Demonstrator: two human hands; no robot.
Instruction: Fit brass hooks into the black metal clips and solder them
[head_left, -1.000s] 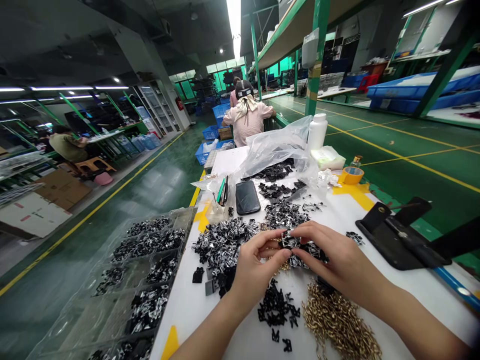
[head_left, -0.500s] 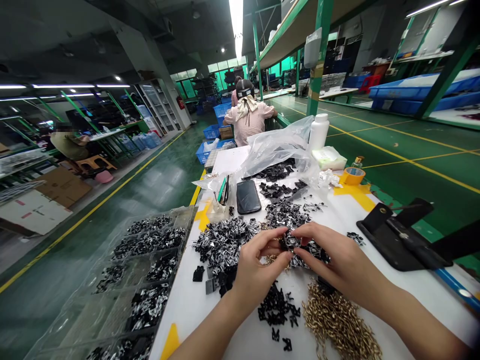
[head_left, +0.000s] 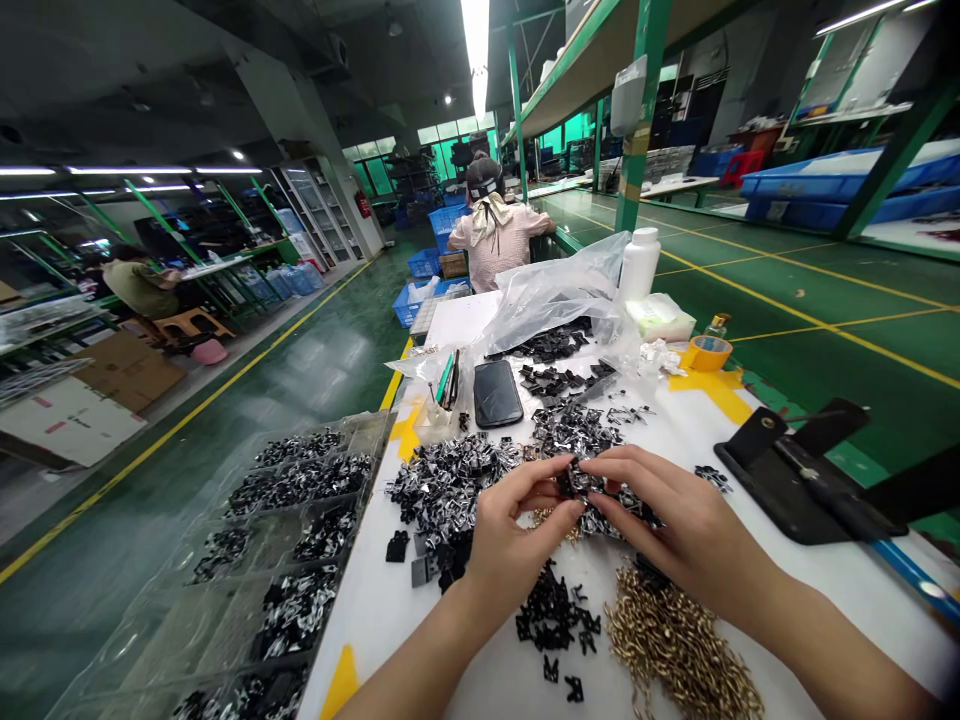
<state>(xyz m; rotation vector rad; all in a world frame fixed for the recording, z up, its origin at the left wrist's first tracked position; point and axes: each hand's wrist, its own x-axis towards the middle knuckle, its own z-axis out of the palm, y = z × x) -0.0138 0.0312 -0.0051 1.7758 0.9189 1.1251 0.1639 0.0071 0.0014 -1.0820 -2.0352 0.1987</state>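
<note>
Over the middle of the white table, my left hand [head_left: 521, 520] pinches a small black part [head_left: 571, 480] between thumb and fingers. From the other side, the fingertips of my right hand [head_left: 667, 505] close on the same part; its details are too small to make out. Beneath and beyond the hands spreads a heap of small black and silver metal pieces [head_left: 450, 475]. Nearer to me lies a pile of small black pieces [head_left: 551, 610]. Brass-coloured pins or screws [head_left: 675, 645] are heaped below my right hand.
A phone [head_left: 497, 393], a plastic bag [head_left: 559, 285], a white bottle [head_left: 640, 263] and yellow tape [head_left: 708, 354] lie beyond. At right stands a black hand press-like tool [head_left: 802, 480] with a blue handle. Left of the table is a compartmented clear tray [head_left: 240, 580]. A person [head_left: 495, 230] sits ahead.
The fingers of my right hand have shifted slightly around the small black part, which shows more clearly between the fingertips. My left hand stays nearly in place.
</note>
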